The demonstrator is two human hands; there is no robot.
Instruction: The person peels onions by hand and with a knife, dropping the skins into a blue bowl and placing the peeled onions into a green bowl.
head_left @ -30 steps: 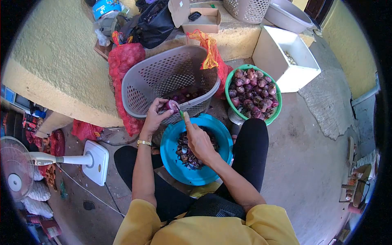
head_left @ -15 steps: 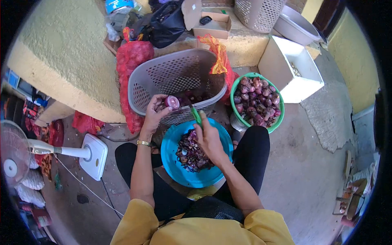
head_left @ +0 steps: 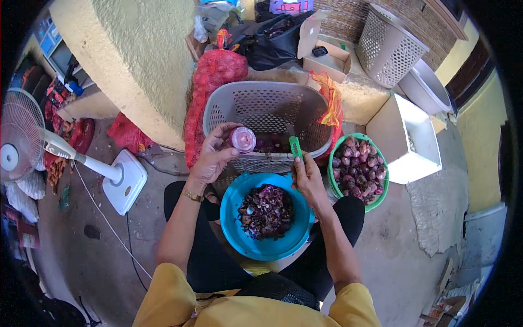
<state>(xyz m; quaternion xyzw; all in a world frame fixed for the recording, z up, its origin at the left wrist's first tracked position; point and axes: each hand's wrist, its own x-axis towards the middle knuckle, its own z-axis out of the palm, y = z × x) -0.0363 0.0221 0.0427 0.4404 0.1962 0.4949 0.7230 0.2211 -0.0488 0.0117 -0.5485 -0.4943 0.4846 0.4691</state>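
My left hand [head_left: 213,155] grips a red onion [head_left: 243,140] whose pale cut face is turned up, over the near rim of a grey perforated basket [head_left: 229,101]. Held upright in my right hand [head_left: 308,180] is a knife [head_left: 295,147] with a green handle, its blade over the basket. More onions [head_left: 271,143] lie at the bottom of that basket. Between my legs, a blue basin [head_left: 239,245] contains a heap of dark onion skins and trimmings [head_left: 267,212]. Whole red onions [head_left: 357,166] fill a green-rimmed basket [head_left: 385,188] by my right knee.
Red mesh sacks [head_left: 215,76] lean beside the grey basket. A white box [head_left: 400,147] stands at the right, below another grey basket [head_left: 389,49] and a grey tub [head_left: 427,87]. On the left are a fan [head_left: 81,155] and its cable. An open cardboard box [head_left: 332,62] sits on the ledge.
The knife and my right hand have moved away from the onion, to the right, and the blade points upward. My left hand has turned the onion's cut face up. The camera view has shifted.
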